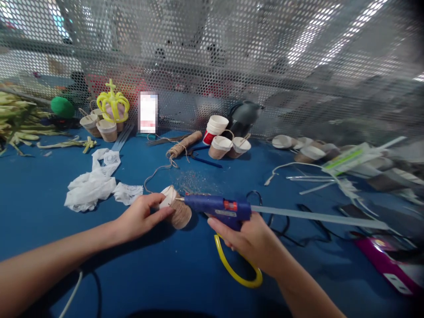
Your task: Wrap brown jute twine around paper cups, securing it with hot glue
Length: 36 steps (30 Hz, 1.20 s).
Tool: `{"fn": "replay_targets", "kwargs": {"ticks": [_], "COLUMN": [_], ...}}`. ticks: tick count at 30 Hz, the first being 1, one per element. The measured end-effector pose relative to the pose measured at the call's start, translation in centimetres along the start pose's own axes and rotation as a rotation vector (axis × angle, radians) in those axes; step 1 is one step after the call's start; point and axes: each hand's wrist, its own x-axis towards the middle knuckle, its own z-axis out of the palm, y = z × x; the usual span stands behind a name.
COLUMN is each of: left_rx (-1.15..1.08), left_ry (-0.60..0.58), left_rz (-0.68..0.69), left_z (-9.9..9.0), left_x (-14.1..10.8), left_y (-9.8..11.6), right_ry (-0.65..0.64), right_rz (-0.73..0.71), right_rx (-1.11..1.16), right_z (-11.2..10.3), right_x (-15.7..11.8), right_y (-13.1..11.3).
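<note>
At five o'clock, my right hand (pixel 253 238) curls closed round the glue gun (pixel 207 205); at eight, my left hand (pixel 142 214) pinches the seven-o'clock cup (pixel 181 215). I'd brace it, fingertips clear of the nozzle (pixel 179 199).

Perf. metal screen (pixel 185 79) runs 10 to 2 o'clock, behind tbl. Yellow crown (pixel 112 106) w/ cross on top at 10; green ball (pixel 62 107) farther L, same dir. Pale stalks (pixel 20 119) heaped at 9. Crumpled wht. cloth (pixel 89 190) approx. 8:30. Dk. grey rounded item (pixel 244 115) at 1. Purple item (pixel 386 260), blurred, at 4. Curved yellow pc. (pixel 228 265) approx. 5:30.
</note>
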Motion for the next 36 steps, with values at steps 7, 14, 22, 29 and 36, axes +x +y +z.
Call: {"fn": "replay_targets", "kwargs": {"ticks": [7,14,22,29,36], "left_rx": [-0.038,-0.080,-0.130,-0.044,-0.073], "left_ry": [-0.016,-0.012,-0.019,-0.007,-0.011], "left_rz": [0.038,0.056,0.080,0.073,0.095], "left_z": [-0.1,-0.1,-0.1,-0.2,0.0], "left_x": [-0.1,0.0,-0.1,-0.2,-0.1], "left_y": [0.0,-0.2,-0.2,-0.1,-0.4], "right_ry": [0.054,0.087,0.157,0.165,0.106], "right_rz": [-0.288,-0.392,-0.440,-0.414,-0.376], "right_rx": [-0.223,-0.287,-0.329,-0.300,-0.267], "right_z": [0.5,0.5,0.5,0.6,0.8], "right_x": [-0.4,-0.6,-0.6,-0.7,-0.8], "right_y": [1.1,0.2,0.1,0.1,0.8]}}
